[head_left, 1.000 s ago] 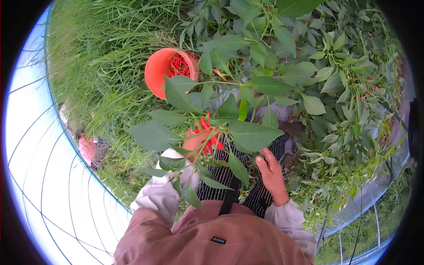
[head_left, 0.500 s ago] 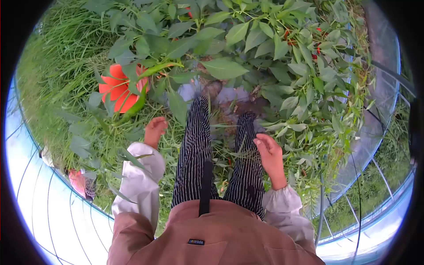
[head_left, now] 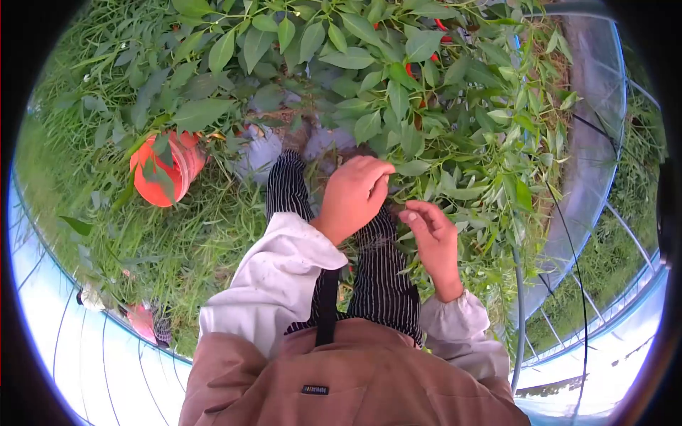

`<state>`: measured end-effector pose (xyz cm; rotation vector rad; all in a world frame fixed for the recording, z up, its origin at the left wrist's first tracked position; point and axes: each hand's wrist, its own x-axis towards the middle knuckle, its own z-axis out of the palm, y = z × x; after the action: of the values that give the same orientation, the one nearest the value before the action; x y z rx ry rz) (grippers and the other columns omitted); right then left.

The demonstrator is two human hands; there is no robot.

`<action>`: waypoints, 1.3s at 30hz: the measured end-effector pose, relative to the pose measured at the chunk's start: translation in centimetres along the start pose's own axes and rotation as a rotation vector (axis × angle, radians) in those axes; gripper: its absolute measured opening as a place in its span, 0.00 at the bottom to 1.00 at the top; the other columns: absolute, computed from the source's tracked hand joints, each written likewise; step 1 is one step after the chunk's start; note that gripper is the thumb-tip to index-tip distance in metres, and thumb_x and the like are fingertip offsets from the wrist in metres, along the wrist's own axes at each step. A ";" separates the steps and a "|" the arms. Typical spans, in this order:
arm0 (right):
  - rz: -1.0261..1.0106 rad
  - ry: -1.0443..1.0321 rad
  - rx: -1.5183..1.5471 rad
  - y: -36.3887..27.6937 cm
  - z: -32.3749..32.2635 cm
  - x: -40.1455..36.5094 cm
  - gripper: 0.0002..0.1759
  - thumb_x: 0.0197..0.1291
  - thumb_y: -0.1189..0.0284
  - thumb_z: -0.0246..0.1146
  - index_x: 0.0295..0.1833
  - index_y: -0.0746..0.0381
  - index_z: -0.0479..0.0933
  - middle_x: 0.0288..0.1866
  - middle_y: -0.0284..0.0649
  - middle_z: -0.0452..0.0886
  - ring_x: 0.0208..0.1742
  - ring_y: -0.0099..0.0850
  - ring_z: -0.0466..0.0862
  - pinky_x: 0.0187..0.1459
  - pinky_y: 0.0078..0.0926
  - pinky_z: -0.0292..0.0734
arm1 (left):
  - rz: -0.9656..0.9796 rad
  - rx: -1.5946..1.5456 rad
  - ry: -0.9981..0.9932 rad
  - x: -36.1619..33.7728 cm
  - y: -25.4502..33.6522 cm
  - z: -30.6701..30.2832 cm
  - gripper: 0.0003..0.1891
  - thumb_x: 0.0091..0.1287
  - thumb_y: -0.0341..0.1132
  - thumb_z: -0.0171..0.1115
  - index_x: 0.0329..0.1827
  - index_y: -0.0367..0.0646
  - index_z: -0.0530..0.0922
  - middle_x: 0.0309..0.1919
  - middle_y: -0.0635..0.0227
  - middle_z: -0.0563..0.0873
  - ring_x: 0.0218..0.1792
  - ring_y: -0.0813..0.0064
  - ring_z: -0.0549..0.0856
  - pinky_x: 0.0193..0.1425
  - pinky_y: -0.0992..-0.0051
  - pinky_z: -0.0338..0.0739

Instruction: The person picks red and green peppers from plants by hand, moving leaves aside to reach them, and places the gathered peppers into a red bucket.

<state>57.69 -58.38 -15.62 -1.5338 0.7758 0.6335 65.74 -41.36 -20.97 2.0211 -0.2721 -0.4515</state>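
Observation:
My left hand [head_left: 355, 195] reaches across in front of my legs, its back upward and its fingers bent together. The fingertips are beside a green leaf [head_left: 412, 167] of the pepper plant; whatever they may hold is hidden. Lower and to the right, my right hand [head_left: 432, 241] is half curled, thumb and fingers drawn together near low foliage. I cannot make out anything between them. Red peppers [head_left: 410, 69] show among the leaves farther ahead, and another red pepper [head_left: 440, 27] hangs beyond.
An orange-red bucket [head_left: 181, 163] leans in the grass on the left, partly covered by leaves. Dense pepper plants [head_left: 348, 57] fill the front. Clear plastic sheeting [head_left: 593, 92] and a thin pole [head_left: 521, 298] stand right. Another person [head_left: 145, 323] is at the far left.
My left hand has moved from beside the bucket rightward to the plants near my right hand. The view has shifted; the bucket now appears farther left. My right hand stays nearly in place.

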 end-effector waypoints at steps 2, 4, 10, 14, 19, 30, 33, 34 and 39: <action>0.017 0.060 0.143 0.6 -0.6 0.5 0.12 0.69 0.75 0.60 0.53 0.70 0.77 0.43 0.40 0.86 0.44 0.23 0.83 0.50 0.22 0.78 | 0.188 0.081 0.045 5.2 1.9 0.0 0.07 0.59 0.26 0.62 0.40 0.40 0.81 0.32 0.61 0.84 0.37 0.60 0.84 0.40 0.66 0.78; 0.033 0.100 0.163 0.2 -0.8 1.1 0.12 0.70 0.74 0.59 0.53 0.70 0.77 0.42 0.39 0.85 0.45 0.23 0.83 0.51 0.22 0.78 | 0.323 0.197 -0.014 10.4 3.4 0.3 0.07 0.58 0.28 0.64 0.39 0.42 0.81 0.32 0.62 0.84 0.38 0.60 0.84 0.43 0.65 0.78; -0.210 0.284 0.247 -6.2 -1.7 5.7 0.11 0.70 0.72 0.60 0.51 0.69 0.79 0.42 0.38 0.85 0.44 0.24 0.84 0.50 0.21 0.78 | 0.330 0.902 -0.360 18.5 -3.2 -0.8 0.12 0.58 0.37 0.67 0.44 0.46 0.83 0.39 0.65 0.84 0.46 0.58 0.82 0.59 0.57 0.72; -0.344 0.291 0.319 -8.8 -3.1 14.2 0.12 0.71 0.71 0.58 0.51 0.68 0.80 0.47 0.41 0.84 0.48 0.26 0.83 0.53 0.24 0.78 | 0.130 0.756 -0.450 14.8 -5.4 -2.2 0.10 0.60 0.39 0.65 0.41 0.45 0.83 0.37 0.65 0.85 0.45 0.60 0.83 0.53 0.60 0.74; -0.182 0.481 0.341 -7.9 -5.4 25.8 0.13 0.67 0.75 0.57 0.51 0.69 0.80 0.46 0.41 0.84 0.47 0.26 0.83 0.50 0.22 0.79 | 0.071 0.600 -0.384 11.3 -6.7 -1.3 0.06 0.64 0.35 0.60 0.37 0.44 0.80 0.27 0.62 0.84 0.35 0.56 0.83 0.43 0.58 0.75; 0.315 0.197 -1.042 -5.2 -5.2 37.1 0.31 0.53 0.49 0.69 0.56 0.61 0.81 0.54 0.48 0.83 0.56 0.46 0.83 0.53 0.43 0.78 | 0.063 0.537 -0.485 9.3 -8.5 -3.0 0.06 0.63 0.33 0.60 0.38 0.41 0.80 0.26 0.58 0.83 0.36 0.55 0.82 0.56 0.53 0.74; 0.395 0.263 -0.889 -2.1 -6.9 39.2 0.29 0.51 0.55 0.72 0.50 0.68 0.82 0.52 0.48 0.85 0.47 0.44 0.86 0.45 0.40 0.80 | -0.007 0.397 -0.403 9.1 -8.7 -3.1 0.08 0.61 0.32 0.61 0.42 0.40 0.81 0.29 0.59 0.83 0.39 0.56 0.82 0.61 0.54 0.72; 0.402 0.268 -0.891 -2.1 -7.9 38.6 0.29 0.51 0.55 0.72 0.50 0.68 0.82 0.52 0.48 0.85 0.47 0.44 0.86 0.45 0.40 0.80 | -0.033 0.410 -0.394 9.0 -8.7 -3.1 0.11 0.60 0.30 0.61 0.46 0.41 0.81 0.33 0.59 0.83 0.41 0.56 0.82 0.64 0.53 0.70; 0.247 0.285 0.288 -5.0 -8.2 29.4 0.05 0.59 0.72 0.65 0.38 0.60 0.76 0.26 0.32 0.78 0.20 0.17 0.69 0.20 0.17 0.59 | -0.008 0.492 -0.516 9.6 -7.4 -3.5 0.30 0.55 0.25 0.59 0.66 0.45 0.73 0.52 0.62 0.82 0.53 0.61 0.80 0.74 0.47 0.54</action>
<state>79.63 -69.69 -34.36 -1.2868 1.2326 0.4614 75.97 -38.71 -27.94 2.3488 -0.7505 -0.9893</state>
